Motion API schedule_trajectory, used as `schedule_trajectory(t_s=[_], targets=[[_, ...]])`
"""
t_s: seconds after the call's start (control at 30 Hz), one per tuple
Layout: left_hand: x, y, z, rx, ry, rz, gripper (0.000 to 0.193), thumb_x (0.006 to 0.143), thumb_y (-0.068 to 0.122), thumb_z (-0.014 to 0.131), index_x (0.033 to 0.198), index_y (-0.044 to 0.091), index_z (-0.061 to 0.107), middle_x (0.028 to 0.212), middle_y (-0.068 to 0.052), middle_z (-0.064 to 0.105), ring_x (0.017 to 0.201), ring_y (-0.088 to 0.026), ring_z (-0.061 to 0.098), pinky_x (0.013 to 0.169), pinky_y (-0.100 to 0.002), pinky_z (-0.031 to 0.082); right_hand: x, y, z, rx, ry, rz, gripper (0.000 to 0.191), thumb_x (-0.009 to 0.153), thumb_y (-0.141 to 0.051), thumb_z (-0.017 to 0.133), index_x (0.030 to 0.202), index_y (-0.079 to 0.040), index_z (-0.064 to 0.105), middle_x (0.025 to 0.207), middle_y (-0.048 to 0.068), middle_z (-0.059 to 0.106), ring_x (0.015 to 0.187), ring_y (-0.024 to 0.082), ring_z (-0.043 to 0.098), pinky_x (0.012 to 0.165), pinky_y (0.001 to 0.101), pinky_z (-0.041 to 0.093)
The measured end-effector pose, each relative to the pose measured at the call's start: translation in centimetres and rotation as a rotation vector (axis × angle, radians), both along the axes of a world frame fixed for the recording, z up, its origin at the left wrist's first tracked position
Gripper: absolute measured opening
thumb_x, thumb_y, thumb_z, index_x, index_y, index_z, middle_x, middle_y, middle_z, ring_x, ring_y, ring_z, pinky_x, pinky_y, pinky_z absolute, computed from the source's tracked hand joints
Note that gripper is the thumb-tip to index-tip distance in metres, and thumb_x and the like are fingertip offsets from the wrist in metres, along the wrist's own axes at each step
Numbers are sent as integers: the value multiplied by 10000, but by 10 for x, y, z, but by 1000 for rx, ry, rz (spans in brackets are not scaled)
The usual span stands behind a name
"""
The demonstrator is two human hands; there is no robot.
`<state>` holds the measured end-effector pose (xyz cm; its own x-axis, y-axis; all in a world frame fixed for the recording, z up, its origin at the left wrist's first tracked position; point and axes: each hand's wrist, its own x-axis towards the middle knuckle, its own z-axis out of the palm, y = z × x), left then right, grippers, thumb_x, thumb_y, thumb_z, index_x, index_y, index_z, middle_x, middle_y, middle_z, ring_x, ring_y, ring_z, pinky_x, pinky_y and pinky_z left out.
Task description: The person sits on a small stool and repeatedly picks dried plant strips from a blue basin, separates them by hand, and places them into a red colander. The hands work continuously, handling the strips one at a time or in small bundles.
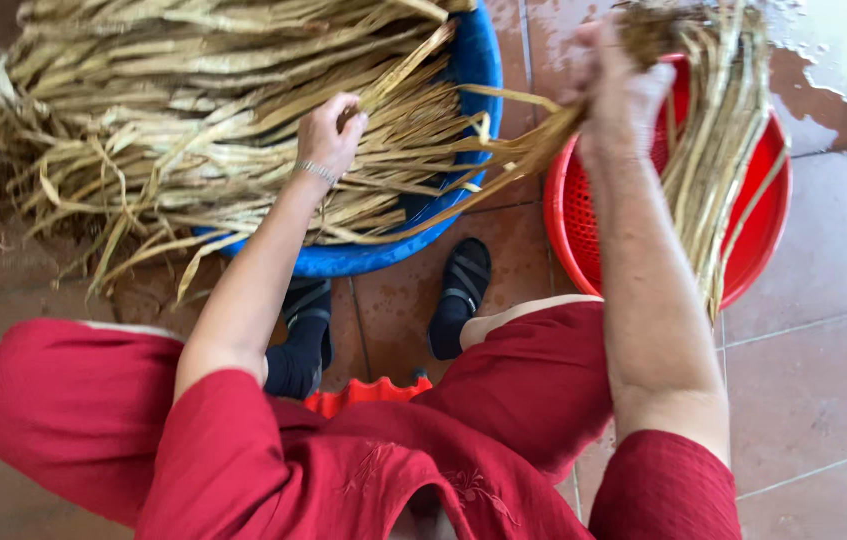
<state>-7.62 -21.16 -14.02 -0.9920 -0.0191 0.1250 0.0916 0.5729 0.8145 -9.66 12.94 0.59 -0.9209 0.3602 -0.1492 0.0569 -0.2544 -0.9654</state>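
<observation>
The left hand (329, 135) is closing around a few dried leaf strips (194, 120) that are lying piled across the blue basin (474, 60), its fingers curled under so the grip itself is partly hidden. A thin bracelet (317, 172) is sitting on that wrist. To the right of the blue basin, the right hand (619, 85) is clenching a bundle of strips (719, 150) over the red basket (759, 240); the bundle is drooping down across the basket (its top is blurred and cut off by the frame edge). One long strip is stretching between the two hands. Just below the blue basin, two dark sandalled feet (459, 295) are resting on the tiled floor (824, 380), which is looking wet near the upper right. The pile is hiding most of the basin's inside.
</observation>
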Motion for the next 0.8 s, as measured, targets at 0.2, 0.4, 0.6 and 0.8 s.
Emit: schedule_trajectory(t_s=[0.2, 0.4, 0.6, 0.8], targets=[[43, 33, 62, 430, -100, -117, 147, 988, 130, 715, 1112, 54, 738, 797, 25, 647, 688, -39, 534, 598, -226, 429, 9, -27, 16, -45, -53, 210, 304, 895, -302, 737, 1078, -71, 664, 893, 99, 822, 605, 217, 793, 453, 309, 590], [70, 58, 92, 512, -105, -332, 226, 992, 123, 719, 1200, 41, 685, 874, 34, 642, 747, -27, 572, 639, -193, 502, 26, -34, 17, 2, 294, 191, 323, 966, -262, 838, 1134, -11, 725, 951, 114, 758, 695, 175, 711, 572, 277, 528], [48, 88, 137, 667, -131, -425, 213, 1057, 170, 593, 1220, 48, 657, 773, 26, 657, 653, -39, 587, 572, -198, 483, 41, -52, 32, -41, 217, 314, 222, 932, -199, 814, 1074, -52, 727, 1012, 89, 791, 850, 133, 754, 720, 286, 628], [17, 127, 161, 648, -29, -332, 211, 1031, 191, 582, 973, 34, 710, 720, 5, 679, 578, -56, 622, 498, -219, 481, 58, -68, 41, 1, 246, 377, 237, 995, -226, 710, 1116, -27, 753, 1074, 48, 775, 877, 92, 681, 705, 252, 522]])
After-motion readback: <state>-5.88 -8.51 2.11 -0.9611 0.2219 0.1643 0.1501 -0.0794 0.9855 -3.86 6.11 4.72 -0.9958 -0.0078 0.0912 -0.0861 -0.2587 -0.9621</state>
